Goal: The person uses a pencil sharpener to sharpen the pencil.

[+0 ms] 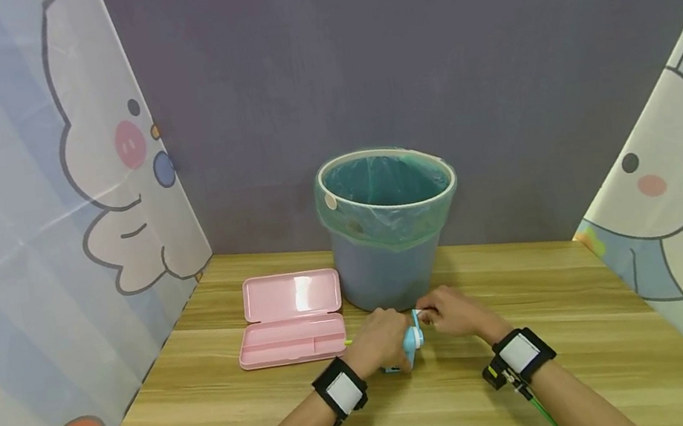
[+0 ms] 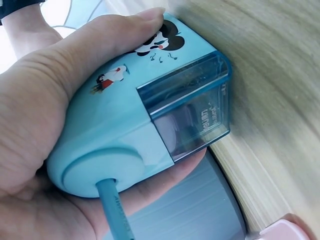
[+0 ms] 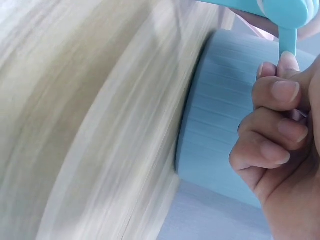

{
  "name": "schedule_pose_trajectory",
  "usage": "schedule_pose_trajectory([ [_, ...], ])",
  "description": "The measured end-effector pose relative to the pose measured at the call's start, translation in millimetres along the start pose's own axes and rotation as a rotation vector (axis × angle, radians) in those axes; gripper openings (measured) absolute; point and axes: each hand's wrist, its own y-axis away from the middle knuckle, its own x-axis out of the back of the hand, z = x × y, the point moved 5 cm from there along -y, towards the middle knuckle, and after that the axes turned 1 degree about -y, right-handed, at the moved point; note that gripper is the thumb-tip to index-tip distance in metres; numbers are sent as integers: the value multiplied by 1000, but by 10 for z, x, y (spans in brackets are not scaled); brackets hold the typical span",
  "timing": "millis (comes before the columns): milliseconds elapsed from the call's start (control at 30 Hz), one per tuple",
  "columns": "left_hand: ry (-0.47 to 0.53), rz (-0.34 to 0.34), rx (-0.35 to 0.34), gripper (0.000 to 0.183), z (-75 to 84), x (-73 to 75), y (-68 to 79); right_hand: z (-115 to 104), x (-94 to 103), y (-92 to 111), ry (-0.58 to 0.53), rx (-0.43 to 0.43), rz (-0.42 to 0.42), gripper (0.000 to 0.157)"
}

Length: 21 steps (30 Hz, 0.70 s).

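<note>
My left hand (image 1: 376, 341) grips a light-blue crank pencil sharpener (image 2: 115, 125) low over the table. In the left wrist view its thumb lies along the printed top and fingers wrap underneath. A clear shavings drawer (image 2: 190, 107) shows at the sharpener's side. A teal pencil (image 2: 114, 210) sticks out of the hole in its round front. On the sharpener's opposite side, my right hand (image 1: 456, 311) pinches the crank handle (image 3: 287, 41) with its thumb and forefinger, the other fingers curled. The handle's knob is mostly hidden by those fingers.
Behind the hands stands a blue-grey bin (image 1: 384, 266) with a green liner (image 1: 391, 223). An open pink pencil case (image 1: 290, 295) lies left of the left hand on the wooden table (image 1: 542, 360). Printed curtains (image 1: 31, 220) flank the table.
</note>
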Motion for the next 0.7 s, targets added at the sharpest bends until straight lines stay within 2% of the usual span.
schedule_pose_trajectory([
  [300,5,-15,-10,44,21,4,12,71,-135,19,27,-62,-42,26],
  [533,12,-21,-9,43,17,13,11,58,-189,47,68,-83,-45,32],
  [700,5,-33,4,42,21,6,11,44,-197,56,62,-65,-33,32],
])
